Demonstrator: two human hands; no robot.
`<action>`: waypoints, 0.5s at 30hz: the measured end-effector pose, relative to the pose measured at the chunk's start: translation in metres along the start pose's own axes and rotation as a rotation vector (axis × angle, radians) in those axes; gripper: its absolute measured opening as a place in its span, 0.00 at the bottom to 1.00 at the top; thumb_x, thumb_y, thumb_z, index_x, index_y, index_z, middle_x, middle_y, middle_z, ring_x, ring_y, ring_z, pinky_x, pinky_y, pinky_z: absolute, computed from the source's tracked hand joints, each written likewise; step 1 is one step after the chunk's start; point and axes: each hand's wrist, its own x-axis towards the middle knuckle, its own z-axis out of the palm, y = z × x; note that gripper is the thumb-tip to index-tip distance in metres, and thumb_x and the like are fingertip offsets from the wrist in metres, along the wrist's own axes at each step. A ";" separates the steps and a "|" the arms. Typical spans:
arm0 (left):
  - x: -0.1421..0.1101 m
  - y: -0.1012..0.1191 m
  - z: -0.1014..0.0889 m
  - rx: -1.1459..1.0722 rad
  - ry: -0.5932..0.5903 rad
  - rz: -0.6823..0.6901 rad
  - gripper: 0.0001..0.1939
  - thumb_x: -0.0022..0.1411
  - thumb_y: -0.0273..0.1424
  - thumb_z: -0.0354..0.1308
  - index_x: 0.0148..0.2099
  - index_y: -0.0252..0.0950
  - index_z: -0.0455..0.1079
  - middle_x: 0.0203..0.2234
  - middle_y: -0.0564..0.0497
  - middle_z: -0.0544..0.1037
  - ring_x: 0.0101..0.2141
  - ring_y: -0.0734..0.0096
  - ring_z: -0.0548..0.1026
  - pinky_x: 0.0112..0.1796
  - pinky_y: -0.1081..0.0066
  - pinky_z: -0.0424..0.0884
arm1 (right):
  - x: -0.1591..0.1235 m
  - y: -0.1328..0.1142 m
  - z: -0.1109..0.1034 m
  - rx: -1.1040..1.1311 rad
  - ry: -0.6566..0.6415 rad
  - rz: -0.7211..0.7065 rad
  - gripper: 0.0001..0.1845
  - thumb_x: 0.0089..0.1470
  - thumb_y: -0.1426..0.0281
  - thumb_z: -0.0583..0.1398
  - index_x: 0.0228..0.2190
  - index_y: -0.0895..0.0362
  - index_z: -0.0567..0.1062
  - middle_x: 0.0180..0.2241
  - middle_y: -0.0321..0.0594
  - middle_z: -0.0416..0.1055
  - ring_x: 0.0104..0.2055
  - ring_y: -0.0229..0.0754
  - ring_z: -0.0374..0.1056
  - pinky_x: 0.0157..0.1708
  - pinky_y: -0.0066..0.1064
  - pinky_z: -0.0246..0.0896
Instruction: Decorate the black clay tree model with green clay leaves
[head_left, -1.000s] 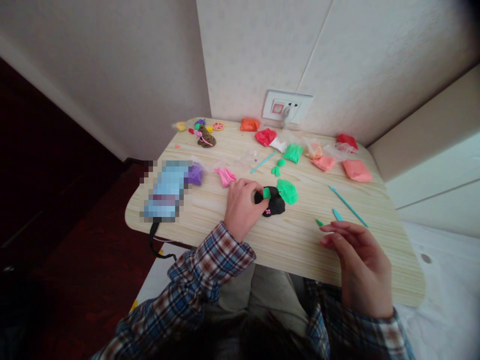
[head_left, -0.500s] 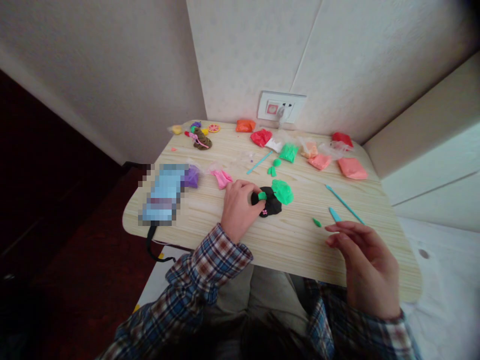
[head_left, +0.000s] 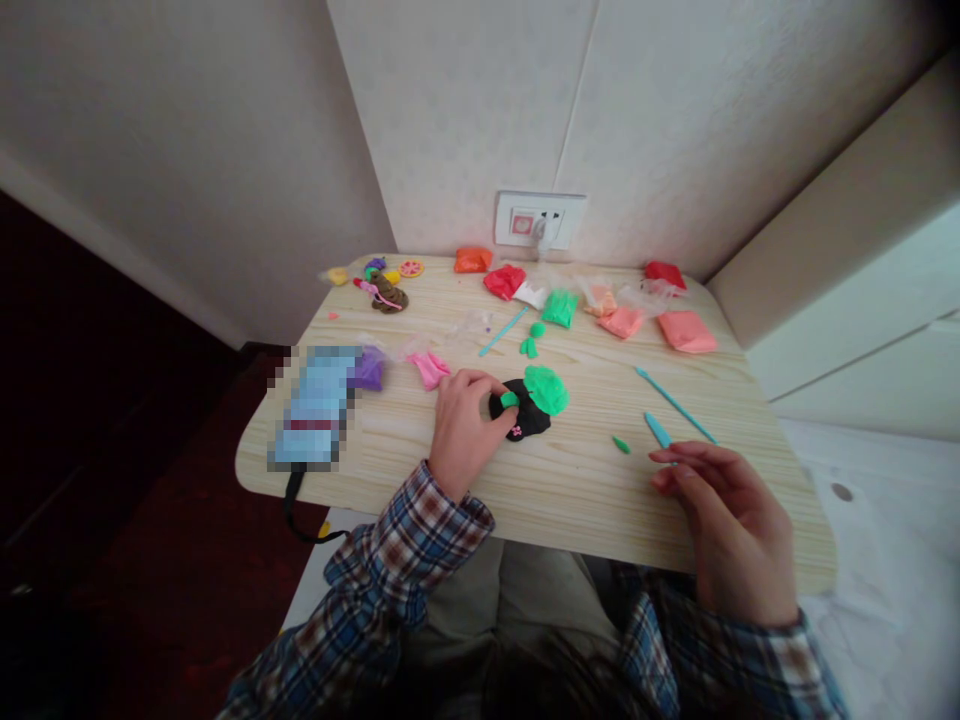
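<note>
My left hand (head_left: 466, 425) pinches a small bright green clay piece (head_left: 510, 398) between thumb and forefinger, over the flat black clay shape (head_left: 534, 420). A tiny pink clay bow (head_left: 517, 433) sits on the black clay's near edge. A rounded, crinkled green clay lump (head_left: 546, 390) touches its far right side. My right hand (head_left: 724, 520) hovers above the table at right, fingers loosely curved and a little apart, with nothing visible in them. Just beyond its fingertips lies a blue clay knife (head_left: 657, 428), partly hidden. To their left is a small dark green leaf-shaped clay piece (head_left: 621, 445).
A phone-like blurred screen (head_left: 319, 405) lies at left beside a purple clay packet (head_left: 369, 369) and a pink one (head_left: 429, 369). Several clay packets line the back, including a green one (head_left: 559, 308). A blue stick tool (head_left: 675, 404) lies at right. Finished-looking brown clay (head_left: 388, 293) sits back left.
The view has shifted, so the table things appear farther left. My right hand has moved away from the green leaf piece. My left hand keeps its pinch at the black clay.
</note>
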 end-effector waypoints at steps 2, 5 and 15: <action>0.000 0.001 -0.001 0.001 -0.007 0.000 0.07 0.49 0.22 0.63 0.32 0.36 0.70 0.36 0.50 0.74 0.42 0.64 0.69 0.48 0.62 0.63 | 0.000 -0.001 0.001 0.009 0.006 0.006 0.13 0.43 0.65 0.65 0.33 0.55 0.73 0.33 0.38 0.72 0.28 0.37 0.64 0.32 0.33 0.59; -0.001 0.001 -0.003 -0.014 -0.022 0.008 0.07 0.49 0.22 0.63 0.31 0.36 0.71 0.36 0.50 0.74 0.43 0.64 0.69 0.49 0.62 0.62 | 0.001 -0.001 0.002 0.019 0.013 0.012 0.13 0.43 0.65 0.65 0.32 0.56 0.73 0.32 0.38 0.72 0.28 0.36 0.65 0.32 0.32 0.60; 0.000 -0.002 -0.002 -0.065 0.018 0.029 0.06 0.50 0.22 0.63 0.31 0.36 0.72 0.36 0.50 0.74 0.43 0.65 0.71 0.49 0.62 0.64 | 0.007 0.004 0.001 0.015 0.000 0.009 0.12 0.44 0.65 0.65 0.32 0.56 0.73 0.33 0.38 0.72 0.29 0.36 0.65 0.33 0.32 0.60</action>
